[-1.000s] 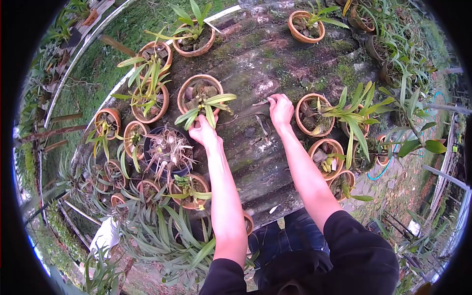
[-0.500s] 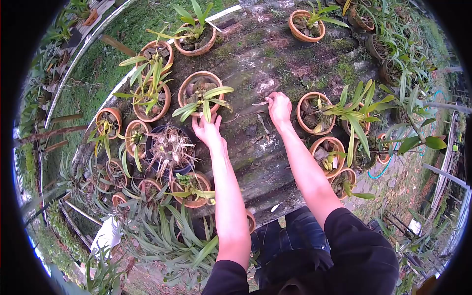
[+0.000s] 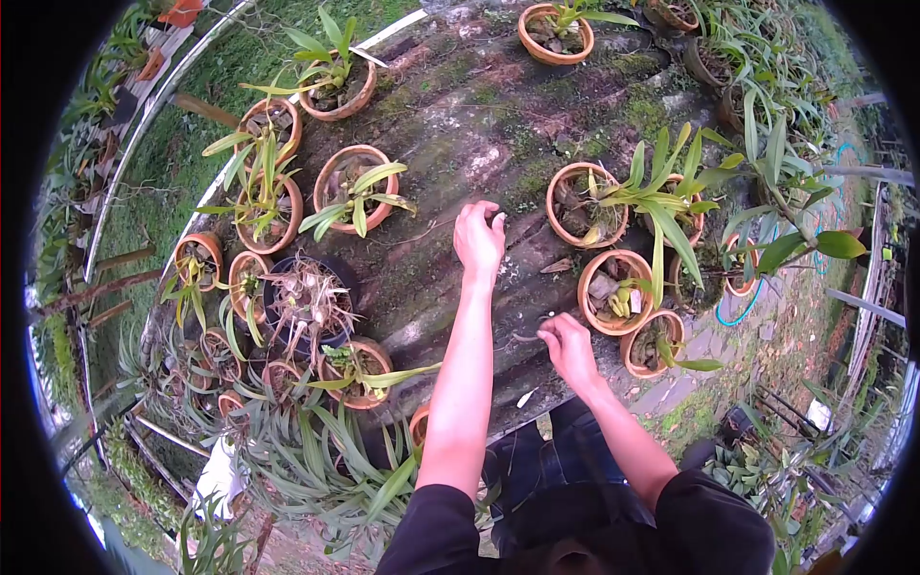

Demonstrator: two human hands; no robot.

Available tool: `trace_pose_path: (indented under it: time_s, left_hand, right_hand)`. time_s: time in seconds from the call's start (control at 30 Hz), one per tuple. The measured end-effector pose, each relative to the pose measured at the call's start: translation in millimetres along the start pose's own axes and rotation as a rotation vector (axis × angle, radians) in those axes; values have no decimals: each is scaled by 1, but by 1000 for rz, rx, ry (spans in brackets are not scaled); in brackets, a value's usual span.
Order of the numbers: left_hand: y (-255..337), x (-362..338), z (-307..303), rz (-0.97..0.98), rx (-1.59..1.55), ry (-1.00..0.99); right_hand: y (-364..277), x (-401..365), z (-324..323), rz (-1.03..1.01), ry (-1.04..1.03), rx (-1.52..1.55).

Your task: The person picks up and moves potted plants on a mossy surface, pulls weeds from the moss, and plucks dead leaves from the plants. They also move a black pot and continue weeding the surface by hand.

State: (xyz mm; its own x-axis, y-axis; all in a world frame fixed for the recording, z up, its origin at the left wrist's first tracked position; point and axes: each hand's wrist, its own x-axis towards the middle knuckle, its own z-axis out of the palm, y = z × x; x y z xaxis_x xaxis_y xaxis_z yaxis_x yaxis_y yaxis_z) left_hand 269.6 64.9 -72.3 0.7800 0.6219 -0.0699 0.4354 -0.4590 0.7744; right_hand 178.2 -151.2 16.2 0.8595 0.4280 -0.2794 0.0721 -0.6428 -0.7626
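My left hand (image 3: 478,241) is over the middle of the table, its fingers curled in and the thumb near them; whatever they may hold is hidden. A thin dry twig (image 3: 422,236) lies just left of it. Closer to the front edge, my right hand (image 3: 567,347) is closed in a pinch on a thin, dry leaf strip (image 3: 525,337). Left of my left hand stands a clay pot (image 3: 391,163) with a small green-leaved plant (image 3: 360,203). A clay pot holding chunks and a yellowish plant (image 3: 621,301) stands above my right hand.
Potted plants line both sides of the mossy corrugated tabletop (image 3: 450,125). A black pot of dry, pale roots (image 3: 311,297) sits at left. One dry leaf (image 3: 557,265) and a small white piece (image 3: 526,398) lie on the surface. Long leaves (image 3: 661,206) overhang at right.
My left hand has left the clay pot and moved right, over the bare table. My right hand has come down towards the front edge, still pinching the dry strip. The view has shifted slightly.
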Motion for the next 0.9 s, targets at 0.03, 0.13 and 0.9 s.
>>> trace_pose_path:
  time_s: [0.03, 0.13, 0.9]
  left_hand:
    - [1, 0, 6, 40, 107, -15]
    - [8, -4, 13, 15, 205, 19]
    - [33, -14, 72, -283, 199, 171]
  right_hand:
    - [0, -16, -13, 60, -18, -9]
    - [22, -66, -49, 160, -33, -53]
    - [184, -202, -121, 585, 115, -285]
